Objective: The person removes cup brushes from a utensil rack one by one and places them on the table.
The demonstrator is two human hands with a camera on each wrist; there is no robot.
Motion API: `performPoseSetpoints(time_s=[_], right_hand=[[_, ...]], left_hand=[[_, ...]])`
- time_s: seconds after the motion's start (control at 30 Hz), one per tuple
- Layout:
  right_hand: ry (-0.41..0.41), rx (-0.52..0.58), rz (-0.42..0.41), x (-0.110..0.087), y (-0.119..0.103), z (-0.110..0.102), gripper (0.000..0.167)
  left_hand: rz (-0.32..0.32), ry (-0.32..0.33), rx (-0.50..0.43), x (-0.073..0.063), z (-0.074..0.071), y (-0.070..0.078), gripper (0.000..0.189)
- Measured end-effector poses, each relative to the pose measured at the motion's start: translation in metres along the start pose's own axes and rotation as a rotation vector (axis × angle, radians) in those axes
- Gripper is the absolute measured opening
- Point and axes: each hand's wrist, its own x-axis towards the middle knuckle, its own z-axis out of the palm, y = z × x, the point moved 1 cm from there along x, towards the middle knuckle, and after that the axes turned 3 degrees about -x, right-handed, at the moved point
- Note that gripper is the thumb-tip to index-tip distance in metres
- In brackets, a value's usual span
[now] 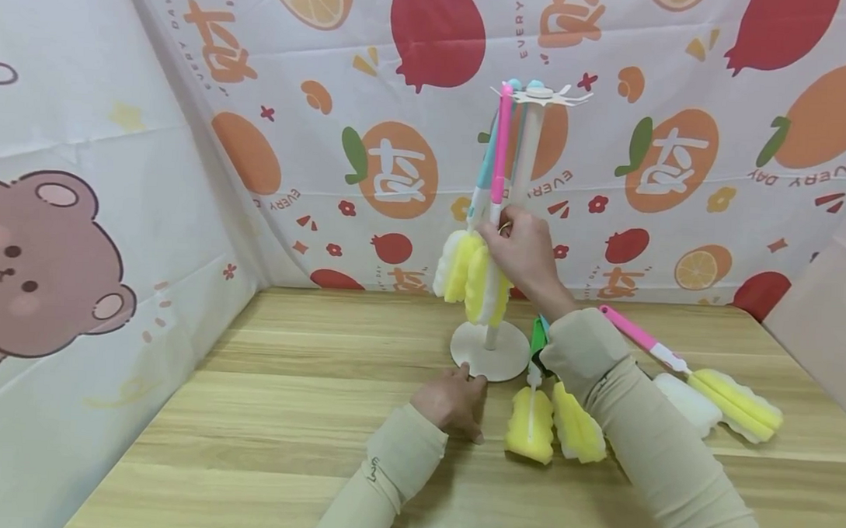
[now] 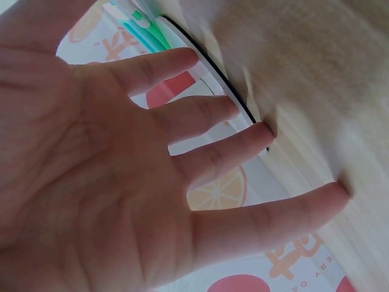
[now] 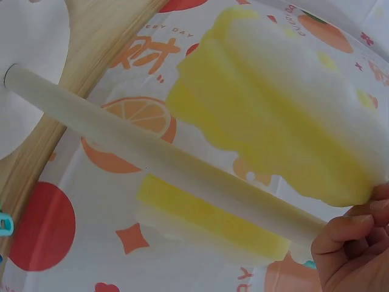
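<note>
My right hand [image 1: 524, 248] pinches a pink-handled sponge bottle brush [image 1: 501, 150] near its white neck, above the yellow-and-white sponge head [image 3: 273, 109]. The handle's top end meets the hooked crown [image 1: 541, 96] of a white stand; whether it is hooked there I cannot tell. A blue-handled sponge brush [image 1: 487, 169] hangs beside it, and another blue handle end shows at the crown, mostly hidden. With fingers spread and fairly straight, my left hand [image 1: 453, 401] touches the near edge of the stand's round base [image 1: 479, 359]. The pole [image 3: 164, 164] stands upright.
On the wooden table [image 1: 285, 414], right of the base, lie a green-handled sponge brush [image 1: 529, 423] and another yellow sponge head [image 1: 578, 425]. Farther right are a pink-handled brush [image 1: 733, 403] and a white sponge head [image 1: 687, 401]. Printed cloth [image 1: 291, 236] walls the back and sides.
</note>
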Motion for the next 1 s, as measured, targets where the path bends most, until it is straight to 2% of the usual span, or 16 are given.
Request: performPoseSetpoints(time_s=[0.2, 0.37, 1.0], right_hand=[[-0.021, -0.128, -0.095, -0.0032, 0.0014, 0.0, 0.019], [-0.038, -0.219, -0.13, -0.0056, -0.0006, -0.0001, 0.016], [-0.152, -0.157, -0.026, -0.0045, 0.0024, 0.006, 0.019]], left_hand=[[0.002, 0.006, 0.005, -0.0004, 0.0006, 0.0009, 0.079], [0.001, 0.018, 0.0, -0.0019, 0.0012, -0.0001, 0.077], [0.015, 0.037, 0.035, -0.0045, 0.001, -0.0007, 0.077]])
